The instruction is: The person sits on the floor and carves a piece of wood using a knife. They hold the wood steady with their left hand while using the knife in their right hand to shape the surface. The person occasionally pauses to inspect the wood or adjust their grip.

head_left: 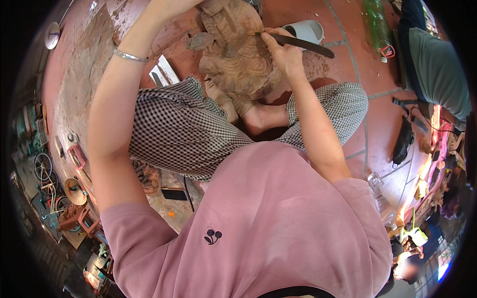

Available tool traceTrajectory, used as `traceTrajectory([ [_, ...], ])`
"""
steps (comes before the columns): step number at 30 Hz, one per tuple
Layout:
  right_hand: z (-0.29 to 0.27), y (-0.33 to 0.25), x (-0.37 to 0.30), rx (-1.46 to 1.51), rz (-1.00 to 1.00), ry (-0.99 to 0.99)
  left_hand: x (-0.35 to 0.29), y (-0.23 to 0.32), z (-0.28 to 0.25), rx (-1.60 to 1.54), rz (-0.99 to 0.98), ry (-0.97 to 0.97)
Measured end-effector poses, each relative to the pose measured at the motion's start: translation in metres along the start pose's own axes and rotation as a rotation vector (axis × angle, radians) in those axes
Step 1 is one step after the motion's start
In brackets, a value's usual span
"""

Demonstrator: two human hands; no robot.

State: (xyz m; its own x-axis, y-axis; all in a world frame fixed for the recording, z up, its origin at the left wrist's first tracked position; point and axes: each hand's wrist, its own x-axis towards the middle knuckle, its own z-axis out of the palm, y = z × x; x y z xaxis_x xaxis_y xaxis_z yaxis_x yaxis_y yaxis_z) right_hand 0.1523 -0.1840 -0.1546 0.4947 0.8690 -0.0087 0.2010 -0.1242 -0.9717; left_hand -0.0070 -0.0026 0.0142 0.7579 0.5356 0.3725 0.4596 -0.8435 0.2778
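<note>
Brown, layered carved piece of wood or clay (238, 67) is on the red tiled floor (381, 77) — wavy folds already cover much of it; what remains is unclear. The right hand (287, 57) has its fingers closed around a long dark flat tool (313, 46) — the left hand (193, 2) (cut by the upper edge) I cannot judge.

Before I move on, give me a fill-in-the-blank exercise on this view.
The right hand holds the dark flat tool, its longer exposed part pointing to the picture's ____ edge.
The brown carving is ____ of the green bottle.
The bracelet circles the ____ forearm.
The trousers have a black-and-white ____ pattern.
Missing words: right; left; left; checked.
</note>
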Motion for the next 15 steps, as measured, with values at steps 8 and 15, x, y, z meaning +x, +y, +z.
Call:
traceTrajectory([
  [8,0.000,0.014,0.008,0.116,-0.048,-0.026,0.001,-0.001,0.001,-0.004,-0.021,-0.005],
  [15,-0.017,0.014,0.014,0.521,0.204,-0.066,0.001,-0.004,0.000,-0.009,-0.018,-0.011],
])
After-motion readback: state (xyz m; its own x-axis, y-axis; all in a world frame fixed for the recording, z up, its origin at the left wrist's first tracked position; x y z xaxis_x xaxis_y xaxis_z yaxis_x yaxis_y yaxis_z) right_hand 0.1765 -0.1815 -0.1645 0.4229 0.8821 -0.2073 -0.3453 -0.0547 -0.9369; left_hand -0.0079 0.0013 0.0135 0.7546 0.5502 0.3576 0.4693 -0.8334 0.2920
